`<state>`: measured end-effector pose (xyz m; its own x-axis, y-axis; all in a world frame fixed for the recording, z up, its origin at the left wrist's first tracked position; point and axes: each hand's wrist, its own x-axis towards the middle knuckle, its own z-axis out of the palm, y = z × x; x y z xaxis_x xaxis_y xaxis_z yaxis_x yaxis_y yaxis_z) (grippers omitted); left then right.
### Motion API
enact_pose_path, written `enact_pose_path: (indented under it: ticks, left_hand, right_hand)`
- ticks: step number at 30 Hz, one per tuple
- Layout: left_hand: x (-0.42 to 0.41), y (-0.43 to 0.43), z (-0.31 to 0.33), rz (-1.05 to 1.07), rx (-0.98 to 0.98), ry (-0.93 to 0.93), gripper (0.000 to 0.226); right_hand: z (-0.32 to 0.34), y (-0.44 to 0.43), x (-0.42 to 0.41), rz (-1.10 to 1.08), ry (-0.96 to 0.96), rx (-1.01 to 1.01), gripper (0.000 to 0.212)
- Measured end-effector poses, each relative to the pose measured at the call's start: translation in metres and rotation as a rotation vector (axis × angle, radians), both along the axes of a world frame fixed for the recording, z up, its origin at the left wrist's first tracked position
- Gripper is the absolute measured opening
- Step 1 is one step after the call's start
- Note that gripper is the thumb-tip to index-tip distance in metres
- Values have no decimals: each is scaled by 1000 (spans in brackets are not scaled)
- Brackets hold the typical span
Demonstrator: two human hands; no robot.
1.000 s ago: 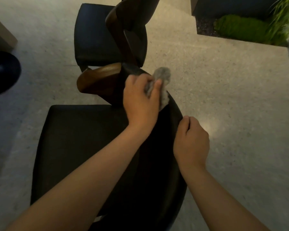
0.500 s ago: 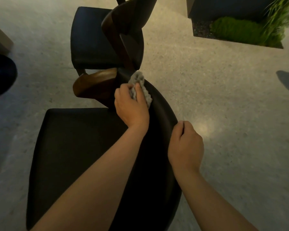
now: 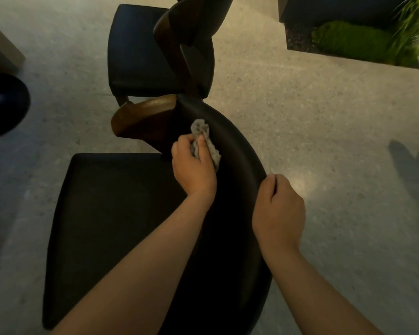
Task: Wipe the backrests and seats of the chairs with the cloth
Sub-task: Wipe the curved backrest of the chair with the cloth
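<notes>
Directly below me stands a chair with a black seat (image 3: 111, 213) and a curved black backrest (image 3: 240, 151) ending in a brown wooden armrest (image 3: 143, 114). My left hand (image 3: 194, 170) is shut on a crumpled grey cloth (image 3: 203, 136) and presses it against the inner face of the backrest near its far end. My right hand (image 3: 278, 211) grips the backrest's top edge on the right side, fingers curled over the rim. A second chair (image 3: 140, 49) of the same kind stands just beyond, its wooden back touching or nearly touching the near chair.
Speckled stone floor (image 3: 300, 117) surrounds the chairs. A dark planter with green moss and grass (image 3: 353, 39) sits at the top right. A round black base (image 3: 3, 105) lies at the left edge, beside a pale furniture corner (image 3: 0, 49). A shadow (image 3: 411, 163) falls at right.
My left hand with the cloth has slid from the top rim of the backrest down and inward onto its inner face. The right hand has kept its grip on the rim.
</notes>
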<state>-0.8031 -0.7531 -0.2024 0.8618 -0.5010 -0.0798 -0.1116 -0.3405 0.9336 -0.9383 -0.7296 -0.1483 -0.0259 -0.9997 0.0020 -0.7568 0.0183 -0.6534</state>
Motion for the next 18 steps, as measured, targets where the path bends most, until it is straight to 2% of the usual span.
enact_pose_path:
  ticks: [6, 11, 14, 18]
  left_hand:
    - [11, 26, -30, -97, 147, 99, 14]
    - [3, 32, -21, -174, -47, 67, 13]
    - [-8, 33, -28, -164, -33, 113, 5]
    - [-3, 38, -44, -155, 13, 201, 6]
  right_hand:
    - [0, -1, -1, 1, -14, 3, 38]
    - [0, -1, -2, -5, -22, 2, 37]
    - [0, -1, -2, -13, -10, -4, 37]
    - [0, -1, -1, -14, -10, -11, 38]
